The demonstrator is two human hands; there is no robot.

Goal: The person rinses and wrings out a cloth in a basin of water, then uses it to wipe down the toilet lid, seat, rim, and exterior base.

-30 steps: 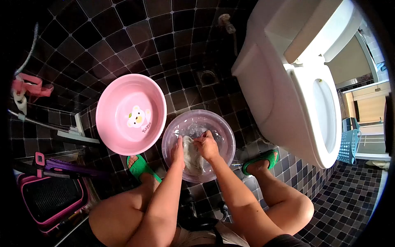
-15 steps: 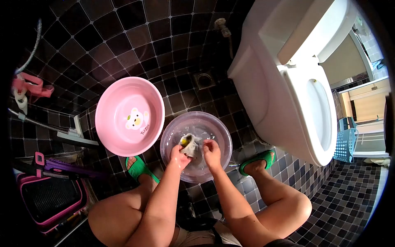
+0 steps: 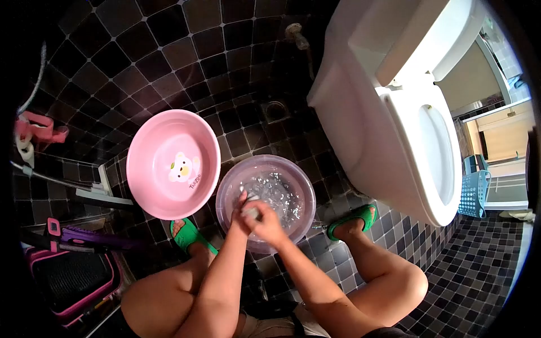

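Observation:
Both hands meet over the left part of a translucent purple basin that holds rippling water. My left hand is closed on a small greyish-white cloth, sock-like in look and mostly covered by the fingers. From the right side my right hand folds over the same cloth and presses against the left hand. Only a little of the fabric shows between the hands, which are slightly smeared by motion.
A pink basin with a bear picture stands left of the water basin. At the right is a white toilet with its lid raised. Green slippers are on my feet. A black and pink case lies at the lower left; a floor drain is behind.
My right hand has moved left from beside the cloth and closed onto it. The cloth, open and visible before, is now bunched between both hands. The water is more rippled.

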